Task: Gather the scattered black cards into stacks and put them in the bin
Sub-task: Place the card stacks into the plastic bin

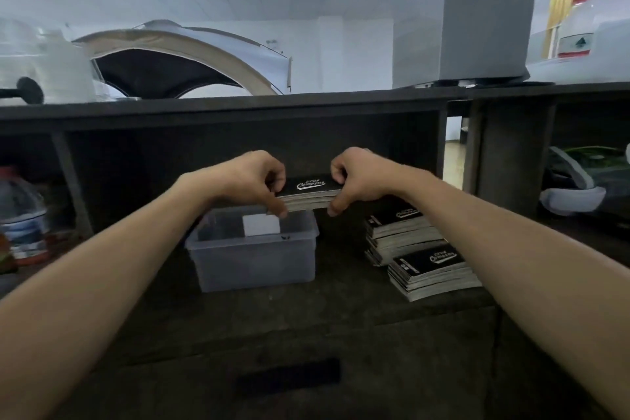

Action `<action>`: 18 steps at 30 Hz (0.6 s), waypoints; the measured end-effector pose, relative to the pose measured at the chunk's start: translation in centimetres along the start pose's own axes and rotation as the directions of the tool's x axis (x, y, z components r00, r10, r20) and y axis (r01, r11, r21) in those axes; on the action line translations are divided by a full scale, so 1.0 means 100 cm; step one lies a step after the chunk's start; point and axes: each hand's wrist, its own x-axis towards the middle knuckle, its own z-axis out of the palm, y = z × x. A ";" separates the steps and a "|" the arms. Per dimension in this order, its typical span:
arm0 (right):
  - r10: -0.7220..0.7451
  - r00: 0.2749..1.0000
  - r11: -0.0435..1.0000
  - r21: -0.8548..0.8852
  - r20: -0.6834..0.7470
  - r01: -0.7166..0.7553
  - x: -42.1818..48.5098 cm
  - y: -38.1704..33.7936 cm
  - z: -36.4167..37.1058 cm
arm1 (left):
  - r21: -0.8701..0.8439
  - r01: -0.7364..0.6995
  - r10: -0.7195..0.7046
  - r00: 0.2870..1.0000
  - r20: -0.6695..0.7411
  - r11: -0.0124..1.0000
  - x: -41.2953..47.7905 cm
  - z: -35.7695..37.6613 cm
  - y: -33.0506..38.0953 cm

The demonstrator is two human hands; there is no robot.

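Centre frame, the left hand (pixel 252 177) and right hand (pixel 361 177) hold one stack of black cards (pixel 312 193) between them, each gripping a short end; the fingers (pixel 278 207) are curled tight round the edges, thumbs under and the rest over the top. The stack hangs level in the air, over the far right corner of the translucent plastic bin (pixel 255 266), not yet lowered in.

The bin stands on the dark surface (pixel 306 324) just below and left of the hands; through its walls only a white slip (pixel 260 224) shows, no dark cards, so nothing seems to be binned so far.

Right of centre, two more squared stacks wait on the surface: a farther one (pixel 400 225) and a nearer one (pixel 431 271), close together, partly behind the right forearm.

By this showing the gathering looks done, as no loose cards are visible; a dark patch (pixel 289 375) at lower centre is too blurred to name. Left to do: all three stacks into the bin, the held one first.
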 end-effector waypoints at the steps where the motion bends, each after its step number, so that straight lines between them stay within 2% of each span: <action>1: -0.020 1.000 1.000 0.002 -0.006 0.020 0.016 -0.012 0.010 | 0.019 0.029 -0.029 1.000 -0.005 0.999 -0.003 -0.005 -0.018; 3: -0.037 0.999 0.999 -0.019 0.007 0.037 0.047 -0.032 0.032 | 0.066 0.083 -0.083 0.997 -0.002 0.994 -0.007 -0.007 -0.051; 6: -0.024 0.989 0.999 -0.037 0.144 0.030 0.083 -0.049 0.070 | 0.142 0.133 -0.145 0.986 0.076 0.981 -0.012 0.006 -0.086; 9: -0.003 0.968 0.991 -0.125 0.251 0.036 0.103 -0.048 0.110 | 0.191 0.131 -0.164 0.972 0.169 0.973 -0.011 0.034 -0.100; 12: 0.071 0.956 0.960 -0.280 0.285 0.012 0.113 -0.044 0.133 | 0.235 0.150 -0.210 0.943 0.259 0.960 -0.001 0.058 -0.099; 15: 0.123 0.942 0.933 -0.360 0.311 -0.003 0.119 -0.043 0.135 | 0.260 0.186 -0.269 0.903 0.334 0.948 0.006 0.065 -0.095; 18: 0.137 0.940 0.901 -0.434 0.312 0.013 0.119 -0.040 0.131 | 0.315 0.167 -0.268 0.911 0.313 0.935 0.011 0.065 -0.091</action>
